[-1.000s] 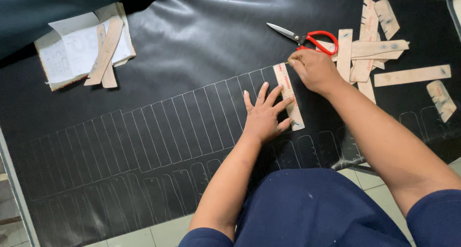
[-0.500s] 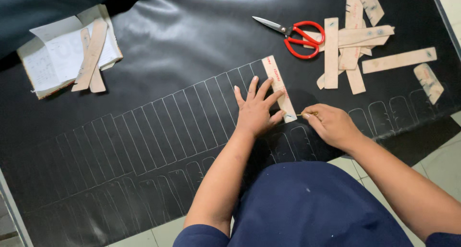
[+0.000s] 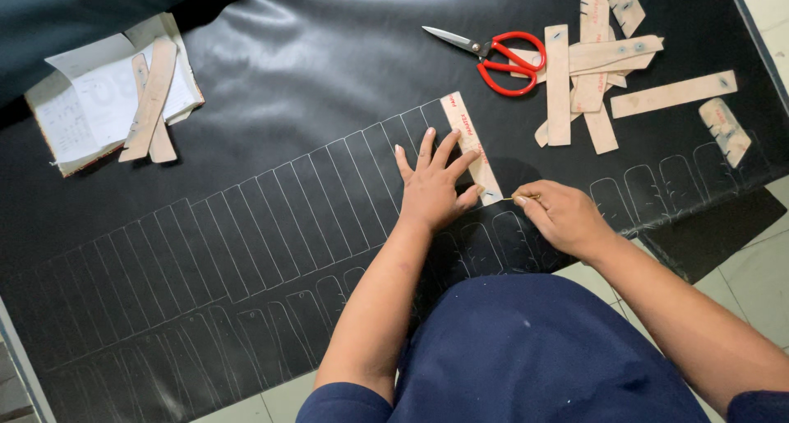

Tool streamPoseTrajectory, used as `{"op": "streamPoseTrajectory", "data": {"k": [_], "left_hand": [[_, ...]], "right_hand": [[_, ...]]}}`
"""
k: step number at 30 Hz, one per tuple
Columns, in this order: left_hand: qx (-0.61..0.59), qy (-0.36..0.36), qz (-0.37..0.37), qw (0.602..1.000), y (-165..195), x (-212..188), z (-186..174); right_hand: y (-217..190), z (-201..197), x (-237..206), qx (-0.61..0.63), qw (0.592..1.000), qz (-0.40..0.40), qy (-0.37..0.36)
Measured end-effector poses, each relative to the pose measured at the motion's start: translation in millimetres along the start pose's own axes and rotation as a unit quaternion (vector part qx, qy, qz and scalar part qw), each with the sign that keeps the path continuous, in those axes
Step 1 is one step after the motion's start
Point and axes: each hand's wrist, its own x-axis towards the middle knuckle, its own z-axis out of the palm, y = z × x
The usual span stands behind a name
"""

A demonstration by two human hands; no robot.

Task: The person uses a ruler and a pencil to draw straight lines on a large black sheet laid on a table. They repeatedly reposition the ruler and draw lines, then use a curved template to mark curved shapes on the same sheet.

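My left hand (image 3: 431, 184) lies flat with fingers spread, pressing a long tan cardboard strip template (image 3: 471, 147) onto a black leather sheet (image 3: 288, 94). My right hand (image 3: 563, 217) pinches a thin marking tool (image 3: 526, 198) whose tip touches the strip's near end. The sheet carries a row of white traced strip outlines (image 3: 246, 226) running left from the template, and a second row of shorter rounded outlines below it.
Red-handled scissors (image 3: 493, 53) lie at the top, next to a pile of tan cardboard templates (image 3: 600, 69). An open notebook (image 3: 99, 102) with two more strips on it sits at the upper left. Tiled floor (image 3: 764, 250) shows at the right.
My right hand came down from the strip's far end near the scissors to its near end. The left hand stayed pressed on the strip.
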Motion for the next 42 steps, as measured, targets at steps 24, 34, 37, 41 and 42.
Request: {"op": "streamPoseTrajectory", "data": {"k": [24, 34, 37, 41, 42], "left_hand": [[0.008, 0.049, 0.015, 0.999, 14, 2, 5], [0.051, 0.022, -0.007, 0.998, 22, 12, 11], [0.05, 0.012, -0.014, 0.999, 24, 15, 9], [0.06, 0.008, -0.019, 0.998, 28, 16, 10], [0.065, 0.01, -0.02, 0.998, 28, 17, 10]], "right_hand": [[91, -52, 47, -0.237, 0.966, 0.002, 0.107], [163, -96, 136, -0.231, 0.964, -0.053, 0.12], [145, -103, 146, -0.23, 0.962, -0.014, 0.145], [109, -83, 157, -0.171, 0.97, -0.147, 0.094], [102, -76, 164, -0.149, 0.969, -0.176, 0.088]]}}
